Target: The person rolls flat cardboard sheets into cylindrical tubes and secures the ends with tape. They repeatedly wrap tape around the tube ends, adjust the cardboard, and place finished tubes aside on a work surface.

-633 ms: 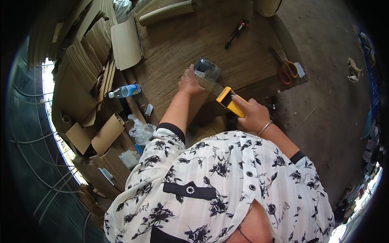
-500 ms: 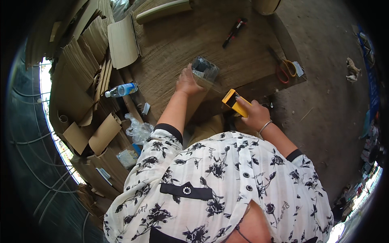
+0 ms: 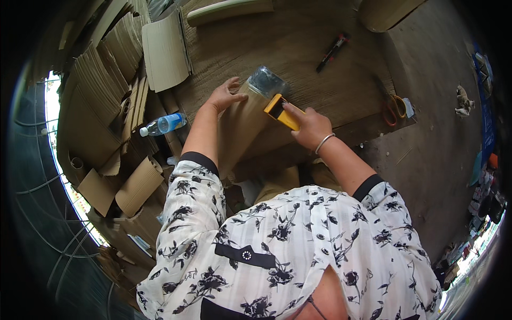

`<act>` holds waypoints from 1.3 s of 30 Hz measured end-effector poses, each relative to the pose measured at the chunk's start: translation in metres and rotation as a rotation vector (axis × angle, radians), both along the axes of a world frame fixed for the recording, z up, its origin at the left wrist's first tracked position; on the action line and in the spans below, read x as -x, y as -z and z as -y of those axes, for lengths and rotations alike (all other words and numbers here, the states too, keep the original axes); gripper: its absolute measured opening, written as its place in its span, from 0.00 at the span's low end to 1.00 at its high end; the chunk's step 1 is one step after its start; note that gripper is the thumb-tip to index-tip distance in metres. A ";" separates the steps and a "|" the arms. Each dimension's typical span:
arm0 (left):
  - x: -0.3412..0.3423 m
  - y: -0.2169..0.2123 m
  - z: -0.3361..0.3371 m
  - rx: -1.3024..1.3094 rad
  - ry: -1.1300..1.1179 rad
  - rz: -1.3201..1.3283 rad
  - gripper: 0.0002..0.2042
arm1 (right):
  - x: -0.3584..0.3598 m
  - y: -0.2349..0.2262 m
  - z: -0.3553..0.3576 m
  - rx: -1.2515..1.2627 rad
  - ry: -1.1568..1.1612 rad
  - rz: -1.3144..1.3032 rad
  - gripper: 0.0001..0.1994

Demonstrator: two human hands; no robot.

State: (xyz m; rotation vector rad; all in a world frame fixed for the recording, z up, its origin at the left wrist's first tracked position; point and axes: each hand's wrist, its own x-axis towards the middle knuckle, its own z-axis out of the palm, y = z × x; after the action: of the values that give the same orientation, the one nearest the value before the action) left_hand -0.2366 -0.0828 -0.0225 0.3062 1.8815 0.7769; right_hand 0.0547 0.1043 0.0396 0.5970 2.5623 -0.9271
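Wooden worktable [image 3: 320,32], littered cardboard at 9 o'clock; cardboard sheet [image 3: 240,125] runs long from 7 to 1 o'clock, left hand [image 3: 224,95] flat on it, right hand [image 3: 309,127] at 3 o'clock gripping yellow utility knife [image 3: 281,111] touching its edge

My wooden table [image 3: 320,32] carries a marker [image 3: 333,52], scissors [image 3: 393,108], a cardboard sheet [image 3: 165,50] and the cardboard strip [image 3: 240,125] in front of me.

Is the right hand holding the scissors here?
No: the right hand grips a yellow tool against the cardboard strip, while the scissors lie untouched on the wooden board.
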 end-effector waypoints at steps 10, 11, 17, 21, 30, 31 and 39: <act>-0.070 0.011 -0.023 0.168 0.263 -0.966 0.60 | 0.058 -0.027 0.007 0.005 0.069 -0.129 0.36; -0.073 0.012 -0.022 0.158 0.256 -0.966 0.59 | 0.045 -0.035 0.006 0.002 0.056 -0.129 0.36; -0.064 -0.005 -0.017 0.174 0.270 -0.885 0.58 | -0.041 -0.046 -0.013 -0.012 0.022 0.051 0.37; -0.047 -0.026 -0.030 0.126 0.199 -0.683 0.59 | 0.000 -0.003 -0.012 -0.063 -0.017 0.136 0.36; 0.059 0.033 0.002 -0.140 0.107 -0.087 0.55 | 0.078 0.029 -0.010 0.036 -0.018 0.124 0.35; 0.057 0.034 -0.002 -0.161 0.105 -0.059 0.53 | 0.074 0.033 -0.009 0.032 -0.015 0.109 0.35; -0.054 0.027 -0.026 -0.272 0.127 0.414 0.54 | -0.054 -0.011 -0.013 0.020 0.042 0.138 0.38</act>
State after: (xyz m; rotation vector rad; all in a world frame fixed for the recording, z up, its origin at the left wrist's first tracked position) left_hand -0.1821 -0.0569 -0.0496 0.3976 1.3583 0.9319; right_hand 0.1083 0.1171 0.0505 0.6873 2.4248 -0.8917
